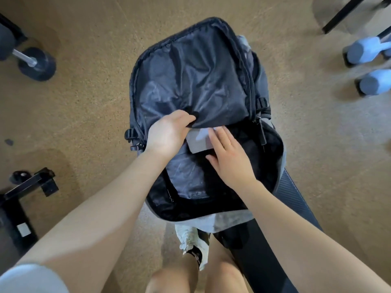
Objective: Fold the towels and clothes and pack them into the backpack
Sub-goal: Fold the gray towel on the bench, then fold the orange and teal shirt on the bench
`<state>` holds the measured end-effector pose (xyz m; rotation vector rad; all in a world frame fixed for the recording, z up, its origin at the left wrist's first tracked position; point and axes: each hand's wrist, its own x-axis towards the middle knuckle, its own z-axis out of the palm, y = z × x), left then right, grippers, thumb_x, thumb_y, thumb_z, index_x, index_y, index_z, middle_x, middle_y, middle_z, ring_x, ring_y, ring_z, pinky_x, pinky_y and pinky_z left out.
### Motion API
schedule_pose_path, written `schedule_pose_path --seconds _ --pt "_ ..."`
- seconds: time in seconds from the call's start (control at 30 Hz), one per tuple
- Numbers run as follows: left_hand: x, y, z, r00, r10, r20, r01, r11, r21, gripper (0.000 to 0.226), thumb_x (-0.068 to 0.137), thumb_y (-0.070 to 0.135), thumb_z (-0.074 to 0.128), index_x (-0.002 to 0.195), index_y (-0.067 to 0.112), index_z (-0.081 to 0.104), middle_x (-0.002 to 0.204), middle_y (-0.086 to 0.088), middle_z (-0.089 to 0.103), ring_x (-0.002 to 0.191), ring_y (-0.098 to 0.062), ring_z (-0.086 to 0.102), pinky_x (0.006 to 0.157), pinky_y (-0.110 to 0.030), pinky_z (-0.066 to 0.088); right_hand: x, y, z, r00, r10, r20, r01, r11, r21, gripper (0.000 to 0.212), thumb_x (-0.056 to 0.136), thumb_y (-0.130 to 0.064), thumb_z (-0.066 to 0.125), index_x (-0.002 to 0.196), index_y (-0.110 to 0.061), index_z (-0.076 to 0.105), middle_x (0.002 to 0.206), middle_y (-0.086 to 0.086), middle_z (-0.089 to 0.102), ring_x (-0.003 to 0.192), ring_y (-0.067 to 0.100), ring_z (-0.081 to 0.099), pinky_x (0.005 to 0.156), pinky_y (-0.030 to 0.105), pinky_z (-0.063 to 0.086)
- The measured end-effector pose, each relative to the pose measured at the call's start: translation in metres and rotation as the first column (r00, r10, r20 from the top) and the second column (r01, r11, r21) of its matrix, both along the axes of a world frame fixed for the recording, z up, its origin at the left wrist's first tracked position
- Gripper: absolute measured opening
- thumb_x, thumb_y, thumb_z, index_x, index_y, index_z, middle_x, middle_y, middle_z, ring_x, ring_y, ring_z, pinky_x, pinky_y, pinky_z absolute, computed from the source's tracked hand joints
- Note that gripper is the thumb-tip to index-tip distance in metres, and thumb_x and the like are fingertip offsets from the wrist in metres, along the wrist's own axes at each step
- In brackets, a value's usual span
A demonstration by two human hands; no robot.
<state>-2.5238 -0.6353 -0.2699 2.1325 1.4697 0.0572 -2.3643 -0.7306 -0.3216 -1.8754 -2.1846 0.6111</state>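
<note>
Packing grey cloth (198, 141) into open backpack (273, 166)
Left hand (169, 132) gripping, lifting flap lining (190, 81); right hand (229, 157) pressing cloth, fingers straight.

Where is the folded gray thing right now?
In the head view, mid-frame: the folded gray cloth sits inside the open backpack, between the left hand and right hand.

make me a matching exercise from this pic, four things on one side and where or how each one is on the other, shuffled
Things:
1. left hand
2. right hand
3. light blue dumbbells
4. backpack

States or places:
A. on the floor at the right edge of the view
B. lies flat with straight fingers on the grey folded item in the bag
C. unzipped and wide open
D. grips the edge of the dark flap

Pairs: 1-D, 2-B, 3-A, 4-C
</note>
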Motion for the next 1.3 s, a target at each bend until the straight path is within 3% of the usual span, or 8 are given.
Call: schedule_pose_path --seconds 0.1,0.2,0.3,0.47,0.6,0.77,1.07,1.3 --pt "0.003 -0.01 -0.008 0.978 -0.136 -0.159 0.107 0.979 -0.175 0.048 0.093 0.013 0.045 0.141 0.019 0.038 0.147 0.003 0.034 0.132 -0.019 0.035 0.101 -0.032 0.037 0.01 -0.042 0.016 1.0 0.004 0.015 -0.003 0.998 -0.063 0.047 0.09 -0.031 0.044 0.127 -0.003 0.052 0.14 0.015 0.047 0.121 0.031 0.052 0.085 0.039 0.054" --pt "0.009 -0.022 0.008 0.944 -0.226 -0.24 0.181 0.964 -0.196 0.058 0.093 0.018 0.049 0.146 0.016 0.024 0.153 -0.002 0.022 0.14 -0.022 0.017 0.11 -0.035 0.025 0.02 -0.075 0.032 0.994 -0.105 0.008 0.105 0.987 -0.125 0.04 0.088 -0.025 0.056 0.122 -0.003 0.057 0.137 0.016 0.049 0.121 0.034 0.052 0.081 0.046 0.055" --pt "0.02 -0.048 0.039 0.957 -0.243 -0.156 0.217 0.962 -0.166 0.052 0.093 0.019 0.049 0.142 0.013 0.032 0.146 -0.005 0.034 0.134 -0.024 0.03 0.107 -0.035 0.031 0.023 -0.102 0.064 0.963 -0.268 -0.025 0.263 0.957 -0.121 0.04 0.087 -0.018 0.063 0.123 -0.003 0.055 0.139 0.014 0.047 0.121 0.034 0.052 0.081 0.042 0.055" --pt "0.045 -0.123 0.09 0.918 -0.393 0.052 0.393 0.885 -0.248 0.044 0.092 0.018 0.05 0.135 0.02 0.042 0.124 0.0 0.055 0.104 -0.018 0.055 0.088 -0.034 0.047 0.02 -0.179 0.12 0.859 -0.507 -0.066 0.499 0.86 -0.107 0.033 0.094 -0.016 0.05 0.126 -0.01 0.053 0.141 0.007 0.045 0.121 0.028 0.051 0.085 0.038 0.053" --pt "0.082 -0.195 0.116 0.808 -0.58 0.104 0.584 0.764 -0.275 0.037 0.095 0.013 0.044 0.131 0.014 0.049 0.125 -0.005 0.057 0.111 -0.022 0.054 0.092 -0.031 0.041 0.032 -0.277 0.158 0.644 -0.761 -0.077 0.739 0.645 -0.195 0.029 0.096 -0.014 0.044 0.121 -0.013 0.057 0.126 0.002 0.057 0.111 0.023 0.057 0.086 0.036 0.049" --pt "0.138 -0.284 0.133 0.609 -0.783 0.126 0.775 0.554 -0.303 0.036 0.094 0.012 0.046 0.129 0.011 0.05 0.124 -0.006 0.059 0.11 -0.022 0.055 0.094 -0.028 0.04 0.047 -0.406 0.187 0.264 -0.963 0.046 0.917 0.236 -0.323 0.031 0.098 -0.018 0.039 0.126 -0.018 0.053 0.119 0.003 0.064 0.106 0.026 0.059 0.089 0.035 0.046" --pt "0.237 -0.477 0.156 0.204 -0.973 0.112 0.95 0.169 -0.265 0.032 0.095 0.012 0.043 0.126 0.013 0.053 0.124 -0.004 0.058 0.11 -0.023 0.056 0.092 -0.03 0.043 0.043 -0.632 0.193 -0.328 -0.945 0.004 0.888 -0.309 -0.339 0.024 0.095 -0.014 0.042 0.111 -0.016 0.059 0.106 0.007 0.067 0.099 0.028 0.06 0.082 0.034 0.047" --pt "0.302 -0.686 0.15 0.012 -0.992 0.128 0.951 -0.028 -0.307 0.025 0.093 0.011 0.045 0.116 0.007 0.057 0.122 -0.007 0.059 0.113 -0.026 0.054 0.094 -0.031 0.039 0.056 -0.826 0.183 -0.519 -0.854 0.021 0.766 -0.476 -0.433 0.025 0.095 -0.013 0.041 0.112 -0.014 0.058 0.108 0.009 0.066 0.101 0.029 0.058 0.082 0.036 0.046"
